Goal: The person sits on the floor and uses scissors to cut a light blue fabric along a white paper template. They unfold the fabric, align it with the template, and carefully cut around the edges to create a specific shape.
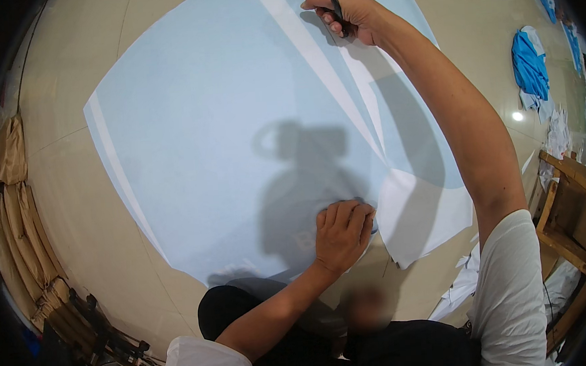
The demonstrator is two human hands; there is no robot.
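A large light-blue cloth [188, 122] with white bands lies spread over the floor in front of me. My left hand [344, 233] is at its near edge, fingers curled together and closed on the cloth; the fingertips are partly hidden. Far off, near the top of the view, my right hand [357, 18] grips black-handled scissors [334, 7], its fingers through the loops. The scissors are over the cloth's far part, and their blades run out of the top of the view. Beside my left hand, a white part of the cloth [422, 208] reaches toward the right.
Pale floor tiles [70, 163] surround the cloth. Brown wrapped bundles [21, 233] stand along the left. On the right lie a bright blue cloth heap [531, 68] and white scraps [557, 136], near a wooden stool [565, 247]. More white scraps [461, 283] lie beside my right sleeve.
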